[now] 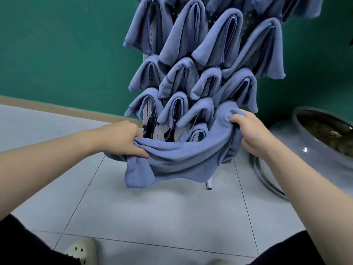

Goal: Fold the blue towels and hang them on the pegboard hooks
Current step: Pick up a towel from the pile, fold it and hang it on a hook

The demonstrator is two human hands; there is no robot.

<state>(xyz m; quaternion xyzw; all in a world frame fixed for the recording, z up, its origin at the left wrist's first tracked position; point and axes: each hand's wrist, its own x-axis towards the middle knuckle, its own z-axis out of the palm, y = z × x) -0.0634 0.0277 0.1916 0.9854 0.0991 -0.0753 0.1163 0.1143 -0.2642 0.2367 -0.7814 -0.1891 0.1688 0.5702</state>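
A blue towel point(181, 161) sags between my two hands, low in front of the pegboard stand. My left hand point(122, 138) grips its bunched left end, and a loose corner hangs below that hand. My right hand point(248, 131) grips the right end, held a little higher. Behind the towel stands the pegboard point(159, 131), white with small holes, mostly hidden. Several folded blue towels point(219, 39) hang over its hooks in rows from top to bottom. The hooks themselves are covered by cloth.
A green wall stands behind the stand, with a beige skirting strip at the left. A large grey glazed pot point(322, 142) sits on the floor to the right. The floor is pale tile point(152, 211). My dark trousers and a light shoe point(84, 249) show at the bottom.
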